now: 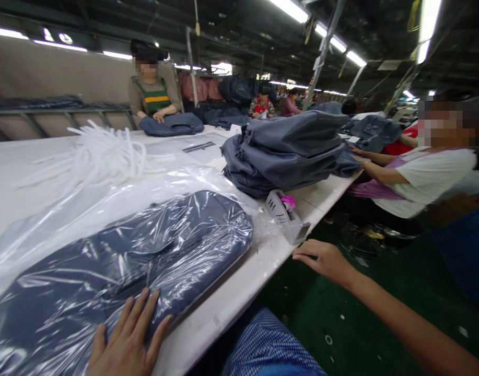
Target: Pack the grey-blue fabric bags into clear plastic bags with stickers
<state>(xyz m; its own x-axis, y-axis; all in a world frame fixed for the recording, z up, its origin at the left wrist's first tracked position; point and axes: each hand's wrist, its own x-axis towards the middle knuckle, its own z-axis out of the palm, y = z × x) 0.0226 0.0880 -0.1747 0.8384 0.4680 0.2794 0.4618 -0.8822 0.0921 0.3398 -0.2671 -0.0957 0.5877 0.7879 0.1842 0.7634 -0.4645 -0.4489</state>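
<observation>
My left hand [125, 339] lies flat with fingers spread on a navy bag sealed in a clear plastic bag [137, 250], at its near edge on the white table [227, 303]. My right hand [323, 258] reaches out past the table's edge, fingers loosely extended and holding nothing. It is just short of a white tape dispenser [286, 214] with a pink roll that stands at the table's edge.
A stack of grey-blue bags [286, 151] sits behind the dispenser. White foam tubes [102, 151] lie at the far left. One person sits across the table with a folded bag [172, 124]; another person [419, 167] works at the right. Dark green floor lies below.
</observation>
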